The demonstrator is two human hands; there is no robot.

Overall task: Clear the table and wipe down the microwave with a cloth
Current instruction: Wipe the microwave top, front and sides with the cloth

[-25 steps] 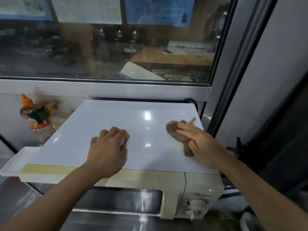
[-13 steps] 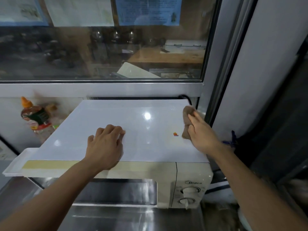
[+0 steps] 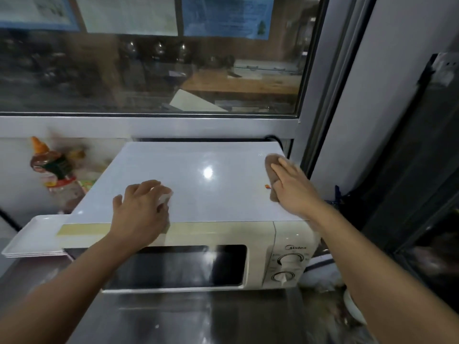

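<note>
Microwave (image 3: pixel 223 259) sits on a steel tabletop (image 3: pixel 198 319), cream body, dark door window, 2 knobs (image 3: pixel 289 259) on the right panel. Its white top is glossy with a bright light glare in the middle.

Right hand (image 3: pixel 295 187) lies flat, fingers straight, pressing a brown cloth (image 3: pixel 272 170) down at the far right edge of the microwave top, near the back corner. Cloth is mostly under the palm and fingers; part sticks out toward the left and the back. A small coloured sticker (image 3: pixel 267 186) is on the top just beside the cloth.

Left hand (image 3: pixel 141 209) rests on the microwave top near the front edge, left of centre, fingers curled a little, grasping nothing. Blurry there, fingertip detail unclear.

A strip of yellowish tape (image 3: pixel 84 229) runs along the front left edge of the top. White trays (image 3: pixel 32 239) are stacked to the left of the microwave, touching its side. A sauce bottle (image 3: pixel 53 170) with an orange cap stands behind them by the wall. A window (image 3: pixel 149 70) is behind the microwave, and a black cable (image 3: pixel 274 139) shows at its back right corner.
</note>
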